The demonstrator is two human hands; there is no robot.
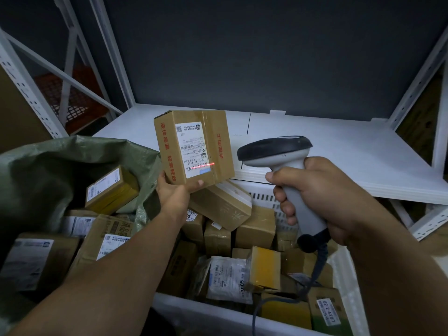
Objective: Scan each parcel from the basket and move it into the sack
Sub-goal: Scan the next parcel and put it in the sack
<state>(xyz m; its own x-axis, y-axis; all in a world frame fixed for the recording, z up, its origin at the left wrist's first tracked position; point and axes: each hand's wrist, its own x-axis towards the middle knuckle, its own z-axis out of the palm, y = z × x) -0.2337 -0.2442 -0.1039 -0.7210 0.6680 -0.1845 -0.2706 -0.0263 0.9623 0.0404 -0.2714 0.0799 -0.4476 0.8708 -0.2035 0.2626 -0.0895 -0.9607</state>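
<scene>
My left hand point(175, 193) holds a brown cardboard parcel point(194, 147) from below, label facing me, above the far left of the white basket point(349, 282). A red laser line crosses the barcode at the label's bottom edge. My right hand point(320, 190) grips the handle of a grey and black barcode scanner point(276, 151), its head pointing left at the parcel. The basket below holds several cardboard boxes and a white poly mailer point(229, 275). To the left, the green woven sack point(48, 170) stands open with several boxes inside.
A white metal shelf point(339, 151) runs behind the basket, with white uprights at both sides and a dark wall behind. The scanner's cable point(315, 275) hangs down into the basket. An orange mesh crate point(70, 93) sits at the far left behind the shelf frame.
</scene>
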